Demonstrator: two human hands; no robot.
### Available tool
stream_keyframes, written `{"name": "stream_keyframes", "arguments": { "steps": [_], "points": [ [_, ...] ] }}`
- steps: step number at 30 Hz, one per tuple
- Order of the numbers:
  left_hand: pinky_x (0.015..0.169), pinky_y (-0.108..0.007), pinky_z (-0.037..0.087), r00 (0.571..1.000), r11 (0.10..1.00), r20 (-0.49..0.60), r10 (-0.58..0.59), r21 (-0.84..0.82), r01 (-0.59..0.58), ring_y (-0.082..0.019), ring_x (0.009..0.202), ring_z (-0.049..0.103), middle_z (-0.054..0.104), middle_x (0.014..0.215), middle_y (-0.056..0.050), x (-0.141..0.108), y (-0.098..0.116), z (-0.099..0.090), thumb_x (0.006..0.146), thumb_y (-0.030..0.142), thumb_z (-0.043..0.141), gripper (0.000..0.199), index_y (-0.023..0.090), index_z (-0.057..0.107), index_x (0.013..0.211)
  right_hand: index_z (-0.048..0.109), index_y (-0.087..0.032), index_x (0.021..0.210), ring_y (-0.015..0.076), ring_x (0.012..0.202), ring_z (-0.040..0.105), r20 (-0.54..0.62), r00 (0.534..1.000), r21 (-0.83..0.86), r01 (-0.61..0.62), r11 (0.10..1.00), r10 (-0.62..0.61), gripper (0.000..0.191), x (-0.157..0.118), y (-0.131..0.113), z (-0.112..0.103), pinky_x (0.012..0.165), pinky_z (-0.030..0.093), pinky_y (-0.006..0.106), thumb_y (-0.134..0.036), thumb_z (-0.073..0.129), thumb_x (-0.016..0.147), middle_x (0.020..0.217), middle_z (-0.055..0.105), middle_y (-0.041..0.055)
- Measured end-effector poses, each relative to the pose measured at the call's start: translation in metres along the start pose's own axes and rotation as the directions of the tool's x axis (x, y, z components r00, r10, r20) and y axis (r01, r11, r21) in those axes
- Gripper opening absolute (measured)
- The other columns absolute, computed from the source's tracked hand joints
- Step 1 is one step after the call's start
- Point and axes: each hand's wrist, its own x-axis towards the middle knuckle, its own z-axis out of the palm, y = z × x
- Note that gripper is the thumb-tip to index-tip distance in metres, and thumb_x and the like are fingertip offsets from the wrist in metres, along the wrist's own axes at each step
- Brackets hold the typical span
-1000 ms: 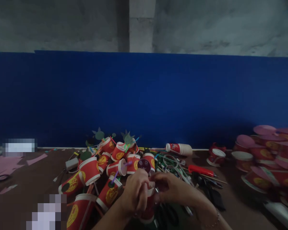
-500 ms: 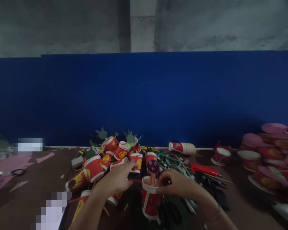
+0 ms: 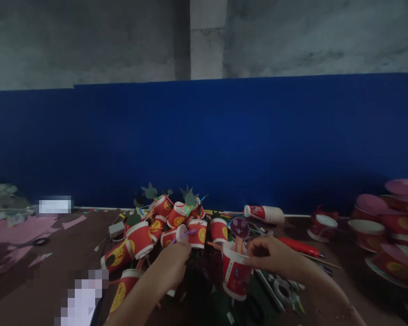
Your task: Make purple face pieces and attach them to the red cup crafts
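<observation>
My right hand (image 3: 267,256) pinches the rim of a red-and-white paper cup (image 3: 234,276), held upright. Orange straws rise from inside the cup and bear a round dark purple face cutout (image 3: 240,228); another orange piece juts out at its left side. My left hand (image 3: 175,260) is curled by the pile of cups, its fingertips partly hidden. A thin purple straw (image 3: 189,233) sticks out at its fingers, which look closed on it. Just beyond lie a tipped cup (image 3: 170,237) and a red cup with a yellow print (image 3: 197,235).
Several decorated red cups (image 3: 139,240) are heaped at left centre. A stack of cups (image 3: 263,213) lies on its side at the back. On the right are a red-handled tool (image 3: 301,246), a tape roll (image 3: 283,290) and pink-topped cups (image 3: 391,226). Pink paper (image 3: 23,235) covers the left side.
The view has shifted slightly. The held cup with its face cutout has moved right in my right hand. My left hand has drawn back a little, and the purple straw now shows at its fingers.
</observation>
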Motion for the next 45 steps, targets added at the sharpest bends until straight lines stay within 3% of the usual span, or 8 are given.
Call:
{"name": "stream_keyframes", "arguments": {
  "steps": [6, 11, 22, 25, 28, 31, 34, 45],
  "points": [
    [0.070, -0.031, 0.046, 0.998, 0.951, 0.044, -0.037, -0.306, 0.049, -0.023, 0.082, 0.062, 0.068, 0.086, -0.004, 0.013, 0.008, -0.030, 0.071, 0.028, 0.058, 0.018, 0.020, 0.062, 0.086, 0.059, -0.015, 0.065, 0.0093, 0.049, 0.043, -0.124, 0.991, 0.130, -0.034, 0.991, 0.050, 0.034, 0.002, -0.007, -0.002, 0.046, 0.030, 0.023, -0.049, 0.064, 0.069, 0.053, 0.053, -0.0017],
    [0.068, -0.033, 0.050, 0.981, 0.693, 0.107, -0.163, -0.696, 0.191, -0.024, 0.081, 0.064, 0.070, 0.089, -0.006, 0.023, -0.004, -0.052, 0.071, 0.034, 0.062, 0.026, 0.018, 0.062, 0.091, 0.058, -0.016, 0.065, 0.0088, 0.046, 0.040, -0.154, 0.987, 0.182, -0.021, 0.983, 0.050, 0.035, 0.005, -0.008, 0.001, 0.044, 0.028, 0.023, -0.050, 0.064, 0.068, 0.051, 0.051, -0.0025],
    [0.059, -0.028, 0.049, 0.907, 0.558, -0.098, -0.409, -0.814, 0.163, -0.019, 0.068, 0.063, 0.068, 0.080, -0.007, 0.027, -0.046, -0.127, 0.068, 0.041, 0.065, 0.041, 0.012, 0.061, 0.097, 0.060, -0.017, 0.070, 0.0082, 0.041, 0.040, -0.114, 0.993, 0.107, -0.031, 0.994, 0.043, 0.035, 0.018, 0.008, 0.016, 0.039, 0.026, 0.020, -0.051, 0.059, 0.072, 0.051, 0.053, -0.0031],
    [0.057, -0.026, 0.046, 0.800, 0.732, -0.373, -0.470, -0.671, 0.118, -0.018, 0.067, 0.062, 0.066, 0.080, -0.005, 0.035, -0.059, -0.126, 0.072, 0.042, 0.059, 0.037, 0.015, 0.059, 0.098, 0.059, -0.017, 0.070, 0.0098, 0.044, 0.045, -0.097, 0.995, 0.105, -0.011, 0.994, 0.021, 0.034, 0.018, 0.006, 0.020, 0.040, 0.029, 0.020, -0.050, 0.058, 0.073, 0.053, 0.055, -0.0024],
    [0.064, -0.027, 0.045, 0.723, 0.940, -0.605, -0.333, -0.273, 0.203, -0.021, 0.076, 0.061, 0.065, 0.083, -0.005, 0.045, -0.067, -0.113, 0.076, 0.040, 0.053, 0.030, 0.018, 0.060, 0.094, 0.060, -0.016, 0.069, 0.0114, 0.048, 0.049, -0.093, 0.996, 0.053, 0.022, 0.998, -0.017, 0.033, 0.017, 0.000, 0.022, 0.044, 0.032, 0.021, -0.049, 0.058, 0.074, 0.054, 0.058, -0.0011],
    [0.077, -0.031, 0.044, 0.803, 0.970, -0.577, -0.148, 0.073, 0.231, -0.023, 0.088, 0.060, 0.062, 0.101, -0.008, 0.054, -0.070, -0.091, 0.081, 0.031, 0.047, 0.026, 0.020, 0.058, 0.101, 0.061, -0.016, 0.070, 0.0120, 0.049, 0.050, -0.107, 0.994, 0.055, 0.032, 0.998, -0.026, 0.031, 0.016, -0.007, 0.023, 0.046, 0.034, 0.022, -0.047, 0.059, 0.074, 0.055, 0.060, -0.0008],
    [0.080, -0.030, 0.043, 0.915, 0.969, -0.391, -0.099, 0.173, 0.179, -0.022, 0.092, 0.059, 0.056, 0.114, -0.009, 0.060, -0.070, -0.072, 0.079, 0.018, 0.047, 0.031, 0.018, 0.055, 0.109, 0.061, -0.015, 0.072, 0.0117, 0.049, 0.050, -0.116, 0.993, 0.066, 0.046, 0.997, -0.038, 0.029, 0.016, -0.010, 0.024, 0.047, 0.034, 0.022, -0.044, 0.060, 0.074, 0.054, 0.060, -0.0009],
    [0.084, -0.034, 0.048, 0.897, 0.977, -0.442, -0.013, 0.187, 0.106, -0.023, 0.103, 0.057, 0.044, 0.128, -0.011, 0.048, -0.078, -0.047, 0.074, 0.002, 0.039, 0.049, 0.018, 0.047, 0.119, 0.060, -0.016, 0.077, 0.0080, 0.053, 0.049, 0.189, 0.982, 0.134, -0.003, 0.991, -0.023, 0.018, 0.007, -0.012, 0.029, 0.044, 0.035, 0.016, -0.032, 0.064, 0.071, 0.064, 0.058, -0.0025]
  ]
}}
